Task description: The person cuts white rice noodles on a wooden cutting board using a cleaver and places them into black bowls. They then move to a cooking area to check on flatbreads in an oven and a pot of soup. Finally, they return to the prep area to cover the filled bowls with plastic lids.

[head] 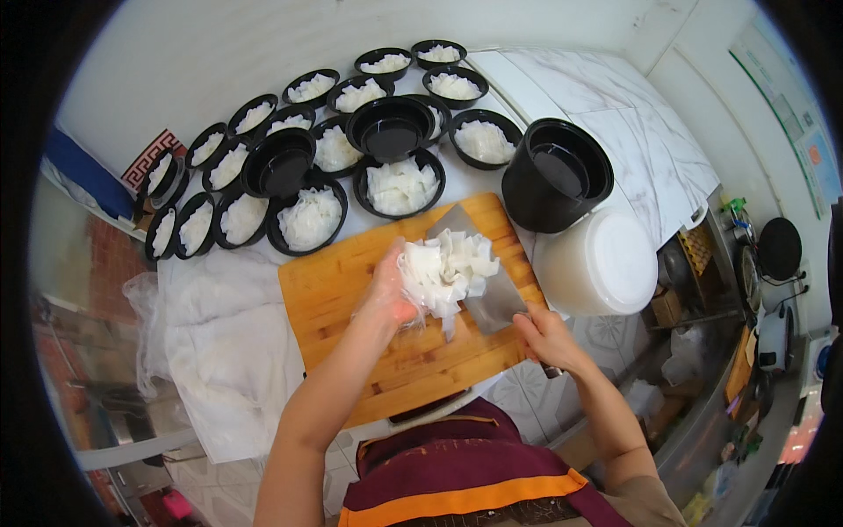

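My left hand, in a clear plastic glove, cups a heap of wide white noodles from its left side. The heap lies partly over the blade of a cleaver, and a few strips hang below it. My right hand grips the cleaver by its handle, with the blade slanting up and left. Both hands are over a wooden cutting board. Just beyond its far edge, a black bowl and another black bowl each hold white noodles.
Several more noodle-filled black bowls cover the table's far side. Stacked empty black bowls rest among them. A tall black bowl stack and a white lidded tub stand right of the board. White cloth or sheeting lies at left.
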Demonstrator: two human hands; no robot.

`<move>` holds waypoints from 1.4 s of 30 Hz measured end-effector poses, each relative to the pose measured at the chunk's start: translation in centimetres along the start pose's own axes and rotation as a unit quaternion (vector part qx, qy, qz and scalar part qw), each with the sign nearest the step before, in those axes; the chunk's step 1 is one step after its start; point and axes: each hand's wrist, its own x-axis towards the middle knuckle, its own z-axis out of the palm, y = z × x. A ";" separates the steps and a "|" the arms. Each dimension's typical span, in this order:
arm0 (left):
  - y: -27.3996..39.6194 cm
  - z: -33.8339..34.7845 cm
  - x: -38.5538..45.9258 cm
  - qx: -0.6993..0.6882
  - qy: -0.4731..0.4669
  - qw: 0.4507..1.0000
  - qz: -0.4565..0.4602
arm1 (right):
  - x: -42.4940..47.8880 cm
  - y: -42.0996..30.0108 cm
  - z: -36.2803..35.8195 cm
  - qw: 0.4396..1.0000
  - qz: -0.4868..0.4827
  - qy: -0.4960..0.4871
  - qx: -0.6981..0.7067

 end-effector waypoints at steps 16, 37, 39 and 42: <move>20.3 23.4 -2.8 0.142 -0.148 0.929 0.309 | 14.4 -23.8 -8.0 0.981 -0.148 0.065 0.105; 24.0 13.9 6.5 0.705 0.041 0.667 0.238 | 22.9 -15.5 -3.1 0.918 -0.228 0.181 -0.268; 24.5 14.5 3.3 0.721 -0.016 0.630 0.290 | 21.2 -15.9 -3.6 0.914 -0.210 0.188 -0.292; 24.5 10.1 -4.8 0.676 -0.050 0.597 0.429 | 16.9 -16.8 -2.5 0.962 -0.110 0.130 -0.214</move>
